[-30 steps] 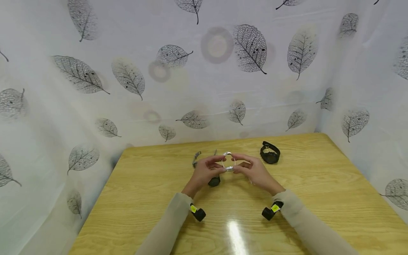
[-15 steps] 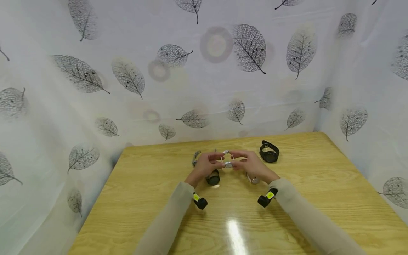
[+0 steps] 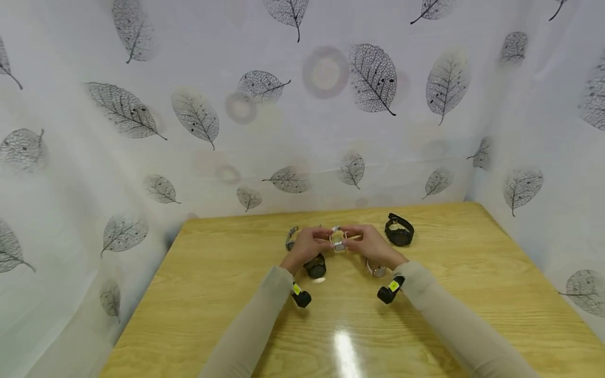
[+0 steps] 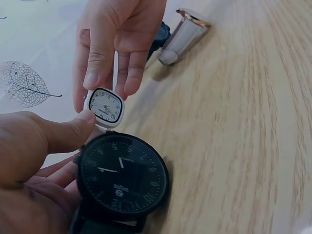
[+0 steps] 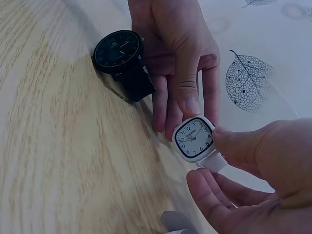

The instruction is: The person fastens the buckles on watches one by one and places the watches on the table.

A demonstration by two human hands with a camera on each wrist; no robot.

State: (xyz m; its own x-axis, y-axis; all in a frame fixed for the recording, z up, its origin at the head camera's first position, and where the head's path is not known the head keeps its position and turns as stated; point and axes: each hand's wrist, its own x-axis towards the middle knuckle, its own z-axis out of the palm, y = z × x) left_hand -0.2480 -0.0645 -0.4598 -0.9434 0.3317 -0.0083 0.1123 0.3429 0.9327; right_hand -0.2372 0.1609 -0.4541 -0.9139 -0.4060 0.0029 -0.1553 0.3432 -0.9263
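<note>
In the head view, a white wristwatch (image 3: pixel 340 246) with a rounded-square face is held between the two hands, its strap forming a loop. My left hand (image 3: pixel 306 245) pinches its left side and my right hand (image 3: pixel 373 245) its right side. Both thumbs touch the edges of the case, as the left wrist view shows, where the dial (image 4: pixel 106 107) faces the camera. A round black wristwatch (image 3: pixel 315 266) lies on the table just below the left hand. Partly under the right hand lies a pale-strapped watch (image 3: pixel 378 271) with a rose-gold rim.
A grey-strapped watch (image 3: pixel 291 239) lies behind the left hand, partly hidden by it. Farther right, a chunky black watch (image 3: pixel 399 233) rests near the back of the wooden table (image 3: pixel 227 294). A leaf-patterned curtain (image 3: pixel 283 131) hangs along the table's back edge.
Both forearms have reached slightly forward, and the white watch has tilted so its face shows more. The pale-strapped watch has come into view from under the right hand.
</note>
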